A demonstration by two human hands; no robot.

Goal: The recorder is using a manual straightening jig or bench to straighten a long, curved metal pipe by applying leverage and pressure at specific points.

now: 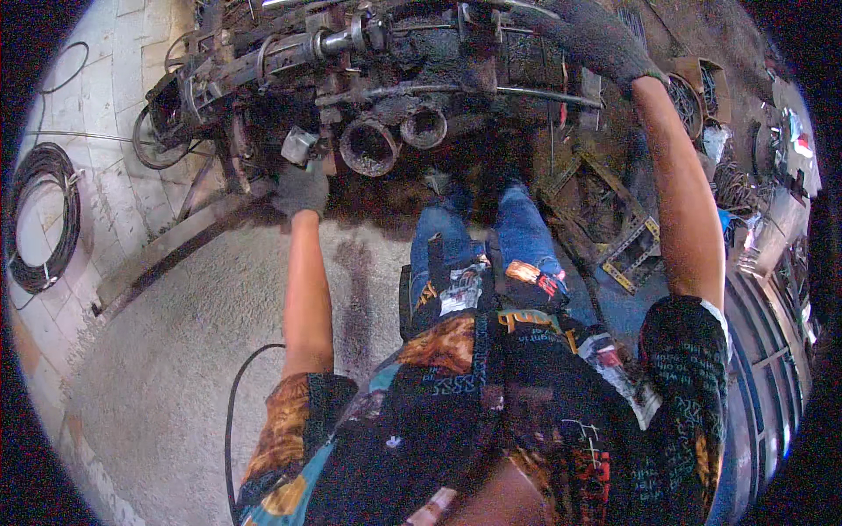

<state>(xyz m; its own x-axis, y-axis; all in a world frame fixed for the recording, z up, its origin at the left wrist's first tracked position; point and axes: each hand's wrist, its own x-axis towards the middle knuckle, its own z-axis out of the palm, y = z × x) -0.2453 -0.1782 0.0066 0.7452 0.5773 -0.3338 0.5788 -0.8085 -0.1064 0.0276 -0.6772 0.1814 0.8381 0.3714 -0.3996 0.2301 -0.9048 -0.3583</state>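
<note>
My left hand [301, 189], in a dark grey glove, is at the near left side of a dark, greasy machine [421, 66]. Its fingers look curled, just below a small pale metal block [300, 146]; what they close round is hard to make out. Beside that block, two funnel-shaped metal openings [368, 147] face me. My right arm stretches far forward to the machine's right end. There my right hand [610, 48], also gloved, lies by a long metal rod [553, 95]; its fingers blend into the dark, so their pose is hidden.
A coil of black cable [42, 219] lies on pale tiles at the left. Right of my legs are a rusty metal frame [596, 197] and a yellowish slotted bracket [633, 256]. A cardboard box [709, 88] and tangled wire [739, 188] sit farther right, above a slatted metal rack [763, 351].
</note>
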